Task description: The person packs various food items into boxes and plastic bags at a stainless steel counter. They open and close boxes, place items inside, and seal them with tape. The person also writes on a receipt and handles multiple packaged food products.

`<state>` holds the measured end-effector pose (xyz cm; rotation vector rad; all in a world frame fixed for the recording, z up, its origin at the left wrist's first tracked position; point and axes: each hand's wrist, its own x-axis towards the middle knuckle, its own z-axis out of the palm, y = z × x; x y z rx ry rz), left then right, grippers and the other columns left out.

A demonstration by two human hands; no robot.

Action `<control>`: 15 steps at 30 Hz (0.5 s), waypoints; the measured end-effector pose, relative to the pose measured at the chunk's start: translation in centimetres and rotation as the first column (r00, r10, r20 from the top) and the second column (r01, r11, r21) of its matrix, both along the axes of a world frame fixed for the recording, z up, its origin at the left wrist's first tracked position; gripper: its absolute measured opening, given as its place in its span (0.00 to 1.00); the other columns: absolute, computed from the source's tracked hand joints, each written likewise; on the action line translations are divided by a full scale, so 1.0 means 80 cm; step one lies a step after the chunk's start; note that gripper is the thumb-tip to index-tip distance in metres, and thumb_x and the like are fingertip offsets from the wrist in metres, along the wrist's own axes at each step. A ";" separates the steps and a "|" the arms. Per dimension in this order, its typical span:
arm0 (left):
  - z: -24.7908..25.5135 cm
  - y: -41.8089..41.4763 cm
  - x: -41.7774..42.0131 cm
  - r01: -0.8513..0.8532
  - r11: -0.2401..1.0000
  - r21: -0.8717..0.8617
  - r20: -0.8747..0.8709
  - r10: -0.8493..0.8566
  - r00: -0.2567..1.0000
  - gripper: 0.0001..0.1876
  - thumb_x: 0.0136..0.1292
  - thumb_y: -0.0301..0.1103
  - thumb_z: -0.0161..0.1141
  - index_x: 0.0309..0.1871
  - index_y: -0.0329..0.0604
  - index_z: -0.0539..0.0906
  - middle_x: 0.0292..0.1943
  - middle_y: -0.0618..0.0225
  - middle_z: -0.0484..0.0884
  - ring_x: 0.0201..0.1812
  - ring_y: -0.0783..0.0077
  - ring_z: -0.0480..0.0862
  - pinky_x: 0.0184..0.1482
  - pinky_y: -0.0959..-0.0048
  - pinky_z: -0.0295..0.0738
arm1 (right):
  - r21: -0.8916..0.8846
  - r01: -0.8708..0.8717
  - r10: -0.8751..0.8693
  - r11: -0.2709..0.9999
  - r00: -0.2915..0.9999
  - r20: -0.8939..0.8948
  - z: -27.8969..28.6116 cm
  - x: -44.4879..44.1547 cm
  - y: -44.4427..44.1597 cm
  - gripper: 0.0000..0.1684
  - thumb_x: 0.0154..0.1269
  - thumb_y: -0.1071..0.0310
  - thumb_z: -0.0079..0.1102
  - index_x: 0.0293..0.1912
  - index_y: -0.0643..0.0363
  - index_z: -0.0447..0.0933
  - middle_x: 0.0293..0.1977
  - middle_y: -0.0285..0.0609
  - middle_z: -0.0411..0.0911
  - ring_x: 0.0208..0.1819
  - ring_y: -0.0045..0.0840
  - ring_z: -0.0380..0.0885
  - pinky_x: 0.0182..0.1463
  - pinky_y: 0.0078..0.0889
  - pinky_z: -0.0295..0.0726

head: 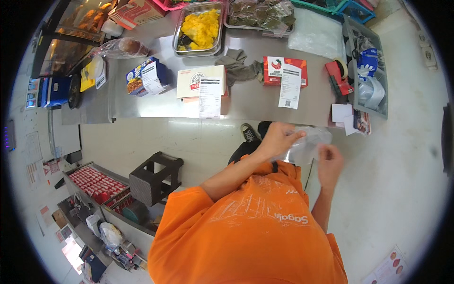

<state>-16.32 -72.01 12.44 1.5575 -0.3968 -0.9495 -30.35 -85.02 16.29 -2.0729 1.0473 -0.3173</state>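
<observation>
My left hand (282,139) pinches a clear plastic bag (308,140) just off the front edge of the steel table. Close to the bag's right side is my right hand (330,161), blurred, its fingers curled; whether it grips the film cannot be told. On the table (248,106) stand a red food box (274,72), a cream food box (188,83) and a blue food box (139,80), each with a printed slip on it. A grey cloth (237,67) lies between the cream and red boxes.
Behind the boxes are a tray of yellow food (200,30), a tray of small packets (260,16) and a stack of clear plastic bags (315,33). A red tape dispenser (337,78) and a grey bin (381,103) are at right. A dark stool (149,181) stands on the floor.
</observation>
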 end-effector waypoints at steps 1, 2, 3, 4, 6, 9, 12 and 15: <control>0.000 -0.004 -0.010 -0.030 0.999 -0.032 -0.082 0.027 0.996 0.13 0.54 0.34 0.70 0.29 0.34 0.79 0.20 0.73 0.75 0.26 0.83 0.70 0.29 0.77 0.68 | 0.189 -0.098 0.094 0.977 0.995 0.030 0.015 0.019 0.028 0.10 0.62 0.66 0.60 0.34 0.65 0.79 0.29 0.39 0.79 0.32 0.19 0.75 0.36 0.22 0.73; -0.016 -0.014 -0.024 -0.141 0.944 -0.298 0.054 0.164 0.985 0.14 0.54 0.34 0.69 0.28 0.33 0.77 0.19 0.72 0.73 0.25 0.81 0.69 0.28 0.75 0.68 | 0.303 -0.105 0.094 0.947 0.994 0.052 0.011 0.025 0.034 0.11 0.62 0.67 0.60 0.35 0.66 0.79 0.30 0.39 0.80 0.32 0.19 0.76 0.37 0.22 0.74; -0.008 -0.012 -0.022 -0.087 0.976 -0.202 0.092 0.107 0.990 0.13 0.53 0.33 0.69 0.28 0.33 0.77 0.19 0.70 0.73 0.25 0.81 0.69 0.28 0.75 0.68 | 0.412 -0.098 0.077 0.906 0.995 0.067 0.000 0.025 0.036 0.11 0.62 0.67 0.60 0.36 0.67 0.79 0.31 0.40 0.80 0.33 0.19 0.76 0.37 0.22 0.74; -0.001 -0.009 -0.018 -0.034 0.994 -0.102 0.124 0.046 0.991 0.13 0.53 0.32 0.68 0.28 0.33 0.77 0.19 0.69 0.72 0.25 0.81 0.69 0.28 0.75 0.68 | 0.515 -0.092 0.058 0.852 0.995 0.082 -0.009 0.025 0.038 0.11 0.63 0.67 0.60 0.37 0.68 0.79 0.33 0.40 0.81 0.34 0.18 0.77 0.37 0.22 0.74; 0.015 -0.001 -0.014 0.062 0.998 0.010 0.179 -0.063 0.982 0.10 0.51 0.28 0.65 0.24 0.34 0.74 0.18 0.64 0.70 0.24 0.79 0.67 0.28 0.73 0.67 | 0.544 -0.101 -0.004 0.833 0.982 0.188 -0.022 0.021 0.030 0.12 0.63 0.67 0.60 0.37 0.68 0.79 0.32 0.39 0.80 0.34 0.17 0.77 0.37 0.22 0.74; -0.012 0.012 -0.013 0.144 0.989 0.025 0.192 -0.147 0.970 0.16 0.49 0.31 0.67 0.19 0.34 0.69 0.14 0.58 0.69 0.19 0.74 0.69 0.25 0.70 0.67 | 0.688 -0.070 -0.253 0.722 0.899 0.357 -0.021 0.030 0.034 0.12 0.66 0.65 0.58 0.36 0.67 0.79 0.29 0.37 0.79 0.34 0.16 0.76 0.37 0.21 0.73; -0.019 0.024 0.017 -0.148 0.960 0.238 0.478 0.016 0.878 0.15 0.52 0.30 0.65 0.20 0.34 0.69 0.15 0.56 0.68 0.19 0.72 0.68 0.24 0.69 0.65 | 0.900 -0.009 -0.458 0.435 0.858 0.230 0.005 0.032 0.041 0.15 0.69 0.63 0.54 0.33 0.66 0.79 0.25 0.33 0.77 0.31 0.15 0.73 0.35 0.21 0.72; -0.008 0.021 0.033 -0.348 0.926 0.143 0.446 0.254 0.858 0.12 0.56 0.29 0.63 0.23 0.34 0.72 0.16 0.60 0.72 0.21 0.74 0.71 0.26 0.73 0.67 | 0.845 -0.160 -0.132 0.510 0.956 0.261 -0.006 0.017 0.038 0.17 0.70 0.61 0.51 0.31 0.63 0.78 0.25 0.31 0.76 0.30 0.13 0.72 0.34 0.18 0.70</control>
